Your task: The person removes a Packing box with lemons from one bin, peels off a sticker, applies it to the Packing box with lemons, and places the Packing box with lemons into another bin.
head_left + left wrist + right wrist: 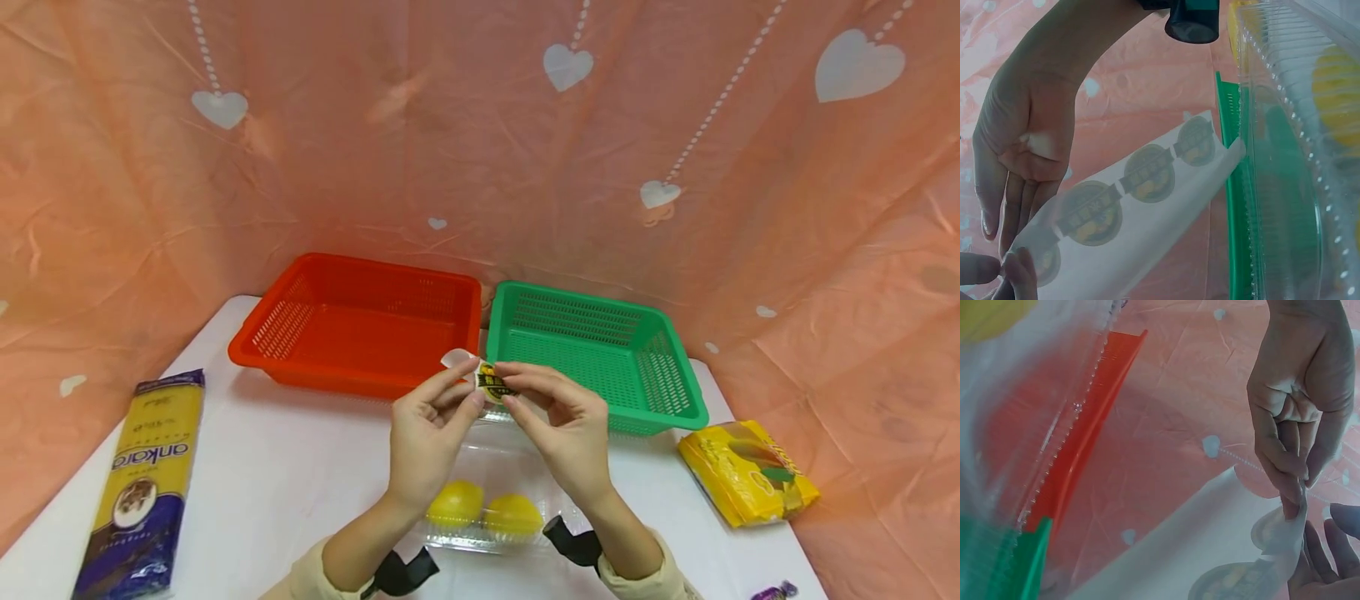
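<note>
Both hands meet in the middle of the head view, in front of the baskets. My left hand (425, 436) pinches the left part of a strip of round stickers (491, 381) between thumb and fingers. At its other side my right hand (567, 429) pinches the same strip. In the left wrist view the strip (1147, 181) shows white backing with several round labels in a row. Below the hands lies a clear plastic box (498, 467) holding two yellow rounded fruits (456, 503); the forearms and hands hide part of it.
Behind the hands stand a red basket (375, 383) and, right of it, a green basket (652, 421). A yellow-and-blue "ankara" packet (142, 483) lies at the left, a yellow packet (750, 475) at the right. A small purple wrapped piece (776, 592) lies near the lower right edge.
</note>
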A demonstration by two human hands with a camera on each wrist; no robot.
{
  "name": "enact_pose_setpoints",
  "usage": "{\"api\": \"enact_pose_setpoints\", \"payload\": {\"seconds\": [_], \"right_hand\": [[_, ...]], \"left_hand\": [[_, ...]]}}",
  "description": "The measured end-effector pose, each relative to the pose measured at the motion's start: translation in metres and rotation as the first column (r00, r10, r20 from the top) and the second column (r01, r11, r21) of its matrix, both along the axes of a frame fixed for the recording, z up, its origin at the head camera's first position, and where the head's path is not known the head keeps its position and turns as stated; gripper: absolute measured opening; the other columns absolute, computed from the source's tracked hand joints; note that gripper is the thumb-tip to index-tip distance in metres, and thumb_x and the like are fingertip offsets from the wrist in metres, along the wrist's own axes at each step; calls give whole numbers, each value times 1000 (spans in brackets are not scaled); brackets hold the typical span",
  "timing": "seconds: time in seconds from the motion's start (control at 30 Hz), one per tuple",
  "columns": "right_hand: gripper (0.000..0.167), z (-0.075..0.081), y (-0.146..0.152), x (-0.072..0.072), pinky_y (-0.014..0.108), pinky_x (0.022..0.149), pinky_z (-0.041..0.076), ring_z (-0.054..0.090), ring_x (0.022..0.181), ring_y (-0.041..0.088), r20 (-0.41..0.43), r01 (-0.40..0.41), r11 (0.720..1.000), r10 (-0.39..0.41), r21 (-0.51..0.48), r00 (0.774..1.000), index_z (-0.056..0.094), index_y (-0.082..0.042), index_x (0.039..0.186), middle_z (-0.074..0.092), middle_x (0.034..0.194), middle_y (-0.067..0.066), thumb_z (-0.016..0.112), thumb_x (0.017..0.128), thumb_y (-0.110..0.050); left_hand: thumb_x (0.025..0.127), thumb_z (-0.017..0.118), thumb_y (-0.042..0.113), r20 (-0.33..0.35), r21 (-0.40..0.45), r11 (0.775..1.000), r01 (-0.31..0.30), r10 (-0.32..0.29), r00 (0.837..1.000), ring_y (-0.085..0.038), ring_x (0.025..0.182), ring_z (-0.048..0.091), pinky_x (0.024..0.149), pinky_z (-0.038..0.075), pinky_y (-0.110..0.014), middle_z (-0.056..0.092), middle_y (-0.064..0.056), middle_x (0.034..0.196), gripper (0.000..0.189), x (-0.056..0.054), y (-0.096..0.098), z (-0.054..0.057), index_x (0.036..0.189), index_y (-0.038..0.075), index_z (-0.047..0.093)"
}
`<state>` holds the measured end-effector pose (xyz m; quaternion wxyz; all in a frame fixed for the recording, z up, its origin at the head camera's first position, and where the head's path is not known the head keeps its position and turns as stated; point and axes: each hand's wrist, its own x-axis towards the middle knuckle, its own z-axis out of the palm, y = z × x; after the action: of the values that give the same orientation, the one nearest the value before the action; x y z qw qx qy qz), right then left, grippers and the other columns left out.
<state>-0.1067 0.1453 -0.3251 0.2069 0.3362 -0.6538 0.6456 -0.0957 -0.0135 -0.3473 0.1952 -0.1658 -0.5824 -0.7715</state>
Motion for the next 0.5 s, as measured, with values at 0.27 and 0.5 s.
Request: {"api": "enact_pose_setpoints", "payload": {"seconds": [0.27,0.5], "right_hand": [[21,-8,-1,-1,40,93,53,66,108,32,83,-19,1000,19,-5,996,68,14,105,67,113,27,70,83,15],[22,-12,-2,-3,40,94,53,66,108,30,65,5,1000,-5,5,998,69,15,104,67,113,27,72,82,15]], "left_hand": [[85,71,-12,33,2,999,-36,36,999,-21,79,72,78,59,-34,71,-23,89,42,-2,-1,-1,125,-6,62],[83,75,-8,220,109,994,-4,-20,975,-21,81,73,78,60,-33,74,-17,91,36,-2,0,-2,118,-4,66]]}}
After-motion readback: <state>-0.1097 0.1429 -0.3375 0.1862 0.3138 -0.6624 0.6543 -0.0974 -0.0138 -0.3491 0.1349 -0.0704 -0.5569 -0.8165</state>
